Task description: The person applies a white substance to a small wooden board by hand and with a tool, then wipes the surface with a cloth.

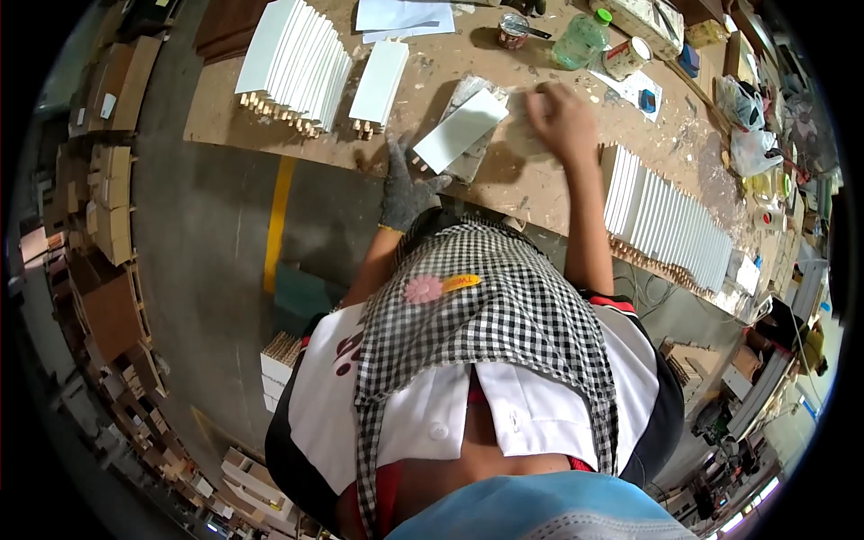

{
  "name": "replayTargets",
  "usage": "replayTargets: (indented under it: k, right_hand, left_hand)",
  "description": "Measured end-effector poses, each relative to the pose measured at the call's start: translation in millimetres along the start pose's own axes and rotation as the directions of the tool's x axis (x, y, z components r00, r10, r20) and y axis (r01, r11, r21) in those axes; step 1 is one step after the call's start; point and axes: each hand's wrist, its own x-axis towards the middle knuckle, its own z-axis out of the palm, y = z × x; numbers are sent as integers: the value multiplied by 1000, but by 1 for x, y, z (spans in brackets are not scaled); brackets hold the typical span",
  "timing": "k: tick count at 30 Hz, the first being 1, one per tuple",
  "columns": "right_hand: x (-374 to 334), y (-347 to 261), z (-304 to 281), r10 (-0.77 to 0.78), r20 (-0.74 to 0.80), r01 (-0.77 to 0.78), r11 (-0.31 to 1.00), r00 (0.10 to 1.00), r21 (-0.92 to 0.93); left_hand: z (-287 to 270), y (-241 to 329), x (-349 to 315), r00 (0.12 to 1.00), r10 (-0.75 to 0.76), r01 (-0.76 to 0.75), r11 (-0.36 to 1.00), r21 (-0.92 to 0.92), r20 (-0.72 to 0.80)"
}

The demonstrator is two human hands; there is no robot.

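A white panel (461, 131) with wooden dowels at its near-left end lies aslant on a paint-smeared block (470, 160) on the workbench. My left hand (409, 187), in a dark grey glove, is at the bench's front edge just left of the panel. Its fingers are spread and hold nothing. To the right of the block, my bare right hand (562, 119) is over the bench with its fingers curled in. Whatever it may hold is hidden. A short stack of dowelled white panels (379, 83) lies beyond my left hand.
Rows of white dowelled panels stand at the left (295, 65) and right (666, 211) of the bench (211, 117). Toward the back are an open tub (513, 32) with a tool across it, a green bottle (580, 41), a paint-stained cup (627, 58) and paper sheets (405, 16).
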Motion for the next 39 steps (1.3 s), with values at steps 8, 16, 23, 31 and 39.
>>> replayTargets:
  k: [8, 16, 23, 31, 39]
  right_hand:
    - [-32, -28, 125, -278, 201, 289, 957, 939, -26]
    - [14, 152, 91, 364, 165, -386, 913, 917, 130]
    - [-27, 144, 36, 34, 303, -157, 906, 952, 393]
    - [22, 348, 54, 355, -308, -444, 843, 883, -302]
    - [41, 399, 41, 432, -271, -502, 810, 860, -303]
  left_hand:
    - [18, 4, 4, 997, -64, 52, 978, -202, -53]
    - [0, 10, -8, 984, -139, 167, 927, -335, 107]
    - [-13, 15, 12, 939, 284, -336, 879, 339, 194]
    - [18, 66, -10, 905, 185, -399, 685, 610, 384]
    - [18, 74, 31, 824, 281, -539, 657, 526, 492]
